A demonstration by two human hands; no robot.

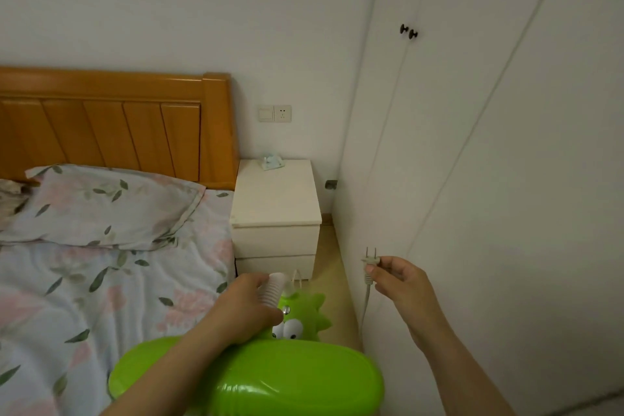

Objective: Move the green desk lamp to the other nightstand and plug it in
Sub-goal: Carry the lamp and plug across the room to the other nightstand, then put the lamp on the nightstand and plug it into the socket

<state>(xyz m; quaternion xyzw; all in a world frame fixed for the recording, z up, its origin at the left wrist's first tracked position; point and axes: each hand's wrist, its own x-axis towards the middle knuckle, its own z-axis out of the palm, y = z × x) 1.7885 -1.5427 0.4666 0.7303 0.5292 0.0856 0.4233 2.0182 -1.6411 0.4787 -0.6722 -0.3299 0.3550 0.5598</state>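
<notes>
While left fingers (270, 311) grip the green lamp (256, 378) neck, right fingers (373, 268) pinch its plug (369, 259).

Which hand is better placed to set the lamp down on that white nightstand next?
The left hand: it already grips the green lamp by its ribbed neck. The right hand is busy pinching the plug, so it probably cannot help until the lamp rests on the nightstand.

A wooden orange-brown headboard (114, 121) stands against the white wall. A floral-print pillow (108, 203) lies on matching floral bedding (111, 284). Tall white wardrobe doors (489, 145) carry two dark round knobs (408, 31).
</notes>
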